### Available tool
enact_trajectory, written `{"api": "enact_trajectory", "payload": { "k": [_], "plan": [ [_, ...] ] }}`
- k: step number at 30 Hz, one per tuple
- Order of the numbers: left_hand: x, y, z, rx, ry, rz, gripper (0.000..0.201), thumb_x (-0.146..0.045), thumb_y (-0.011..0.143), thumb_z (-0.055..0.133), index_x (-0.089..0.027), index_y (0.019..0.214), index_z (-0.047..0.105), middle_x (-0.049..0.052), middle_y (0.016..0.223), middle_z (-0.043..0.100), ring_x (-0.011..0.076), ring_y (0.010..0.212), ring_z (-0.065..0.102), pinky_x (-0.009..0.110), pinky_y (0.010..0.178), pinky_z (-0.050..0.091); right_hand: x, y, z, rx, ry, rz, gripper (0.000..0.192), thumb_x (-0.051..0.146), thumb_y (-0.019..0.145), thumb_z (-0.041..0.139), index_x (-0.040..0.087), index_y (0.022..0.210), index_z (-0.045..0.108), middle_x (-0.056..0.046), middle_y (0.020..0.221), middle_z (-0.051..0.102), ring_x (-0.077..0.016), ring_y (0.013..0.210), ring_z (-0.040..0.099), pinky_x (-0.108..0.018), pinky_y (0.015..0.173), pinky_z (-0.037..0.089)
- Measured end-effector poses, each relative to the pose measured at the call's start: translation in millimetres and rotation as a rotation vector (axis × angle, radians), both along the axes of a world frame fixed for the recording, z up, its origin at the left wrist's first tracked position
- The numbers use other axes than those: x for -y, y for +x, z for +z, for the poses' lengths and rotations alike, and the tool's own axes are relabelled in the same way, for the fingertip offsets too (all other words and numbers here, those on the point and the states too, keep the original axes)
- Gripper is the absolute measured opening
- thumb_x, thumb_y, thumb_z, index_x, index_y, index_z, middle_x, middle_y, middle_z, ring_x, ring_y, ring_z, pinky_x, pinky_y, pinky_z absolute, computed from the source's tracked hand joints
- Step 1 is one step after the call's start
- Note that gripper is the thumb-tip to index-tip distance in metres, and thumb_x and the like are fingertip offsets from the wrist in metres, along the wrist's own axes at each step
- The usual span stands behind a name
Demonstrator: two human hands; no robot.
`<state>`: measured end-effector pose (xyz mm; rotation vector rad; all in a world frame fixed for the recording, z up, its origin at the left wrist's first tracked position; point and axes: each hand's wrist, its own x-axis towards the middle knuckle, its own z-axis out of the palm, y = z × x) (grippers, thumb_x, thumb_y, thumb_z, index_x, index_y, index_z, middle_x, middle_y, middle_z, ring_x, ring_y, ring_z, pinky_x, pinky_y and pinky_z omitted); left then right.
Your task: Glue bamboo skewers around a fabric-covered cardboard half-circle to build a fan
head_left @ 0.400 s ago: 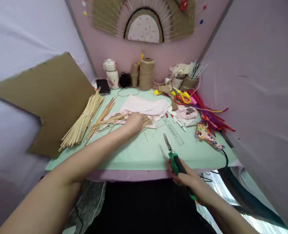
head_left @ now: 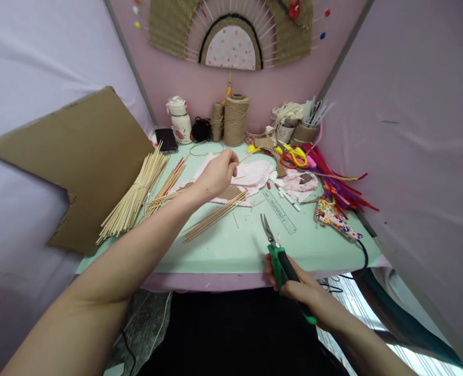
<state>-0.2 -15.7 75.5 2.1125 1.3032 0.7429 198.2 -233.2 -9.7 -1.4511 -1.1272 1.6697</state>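
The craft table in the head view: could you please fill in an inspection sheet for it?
Surface: mint green table top, crowded at the back.
Job's things: thin wooden stick; green-handled snips; loose sticks.
Clutter: stick bundle, twine spools, ruler, pipe cleaners, pink cloth.
Hands: left hand pinches the stick; right hand grips the snips.
Cables: black cord from the patterned glue gun.
Surroundings: cardboard sheet, woven wall piece.

you face a pink back wall [head_left: 176, 78], pale lilac fabric side walls [head_left: 423, 130], and a mint-green table [head_left: 223, 245].
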Motion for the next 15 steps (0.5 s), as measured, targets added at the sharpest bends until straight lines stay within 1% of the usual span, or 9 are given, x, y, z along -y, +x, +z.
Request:
{"api": "enact_trajectory", "payload": {
  "k": [1, 2, 3, 4, 6, 8, 10, 12, 15],
  "plan": [
    [7.4, 3.0, 4.3, 0.138, -0.162, -0.031, 0.012, -0.010, 0.092, 0.042, -0.016, 0.091, 0.052, 0.002, 0.078, 0.062, 0.0093, 0.063, 0.051, 0.022, 0.061, 0.038, -1.4, -2.6, 3.0, -0.037, -0.010, -0.007, 0.052, 0.025, 0.067, 0.055, 0.023, 0.119, 0.058, -0.004, 0.101, 0.061, -0.0223, 0.092, 0.054, -0.037, 0.085, 0.041],
    [15.6, 5.9, 5.5, 0.255, -0.363, -0.059, 0.013, -0.007, 0.091, 0.043, -0.016, 0.086, 0.051, 0.001, 0.073, 0.059, 0.0073, 0.058, 0.047, 0.021, 0.057, 0.036, -2.5, -4.7, 5.3, -0.073, -0.020, -0.019, 0.054, 0.025, 0.066, 0.055, 0.023, 0.120, 0.057, -0.004, 0.104, 0.060, -0.0227, 0.094, 0.054, -0.037, 0.086, 0.040],
    [23.8, 8.5, 3.7, 0.346, -0.563, -0.089, 0.014, -0.006, 0.090, 0.044, -0.015, 0.081, 0.049, -0.001, 0.068, 0.056, 0.0056, 0.053, 0.043, 0.020, 0.053, 0.032, -3.2, -6.0, 7.1, -0.100, -0.028, -0.035, 0.056, 0.025, 0.065, 0.056, 0.023, 0.121, 0.056, -0.004, 0.107, 0.060, -0.0233, 0.097, 0.053, -0.037, 0.088, 0.039],
    [31.5, 10.4, -0.6, 0.429, -0.717, -0.115, 0.015, -0.007, 0.090, 0.047, -0.015, 0.078, 0.049, -0.001, 0.065, 0.054, 0.0043, 0.050, 0.040, 0.018, 0.050, 0.028, -3.6, -6.7, 8.2, -0.115, -0.034, -0.052, 0.057, 0.025, 0.064, 0.057, 0.023, 0.121, 0.056, -0.005, 0.109, 0.059, -0.0239, 0.099, 0.053, -0.038, 0.089, 0.039],
    [43.9, 12.1, -13.9, 0.539, -0.914, -0.147, 0.015, -0.010, 0.088, 0.054, -0.015, 0.075, 0.049, -0.003, 0.061, 0.052, 0.0025, 0.046, 0.035, 0.017, 0.046, 0.022, -3.6, -6.1, 9.2, -0.118, -0.040, -0.067, 0.056, 0.024, 0.064, 0.057, 0.023, 0.120, 0.056, -0.005, 0.108, 0.059, -0.0244, 0.100, 0.053, -0.038, 0.091, 0.037],
    [51.5, 11.7, -27.9, 0.574, -1.015, -0.172, 0.015, -0.014, 0.084, 0.064, -0.014, 0.075, 0.051, -0.003, 0.059, 0.052, 0.0016, 0.045, 0.034, 0.016, 0.045, 0.019, -3.3, -4.4, 9.7, -0.103, -0.038, -0.068, 0.054, 0.024, 0.065, 0.057, 0.023, 0.119, 0.056, -0.004, 0.105, 0.059, -0.0244, 0.101, 0.052, -0.038, 0.093, 0.036],
    [55.7, 11.2, -38.4, 0.573, -1.064, -0.190, 0.019, -0.019, 0.079, 0.072, -0.013, 0.076, 0.054, -0.002, 0.059, 0.055, 0.0014, 0.044, 0.035, 0.016, 0.045, 0.020, -3.5, -3.4, 10.9, -0.085, -0.039, -0.065, 0.052, 0.023, 0.065, 0.057, 0.023, 0.117, 0.057, -0.003, 0.104, 0.058, -0.0241, 0.100, 0.052, -0.037, 0.091, 0.037],
    [58.3, 11.6, -44.4, 0.565, -1.079, -0.191, 0.021, -0.022, 0.076, 0.075, -0.012, 0.075, 0.056, -0.001, 0.059, 0.057, 0.0015, 0.045, 0.038, 0.017, 0.045, 0.022, -4.6, -3.8, 13.3, -0.069, -0.048, -0.052, 0.047, 0.023, 0.065, 0.056, 0.023, 0.112, 0.057, -0.003, 0.102, 0.057, -0.0234, 0.099, 0.052, -0.035, 0.087, 0.038],
    [61.3, 13.7, -48.1, 0.537, -1.071, -0.168, 0.020, -0.023, 0.076, 0.075, -0.011, 0.073, 0.059, -0.001, 0.058, 0.059, 0.0018, 0.045, 0.039, 0.018, 0.046, 0.024, -7.2, -5.7, 17.1, -0.051, -0.059, -0.021, 0.040, 0.022, 0.065, 0.055, 0.023, 0.105, 0.058, -0.002, 0.099, 0.055, -0.0217, 0.096, 0.051, -0.032, 0.081, 0.038]
  ]
}}
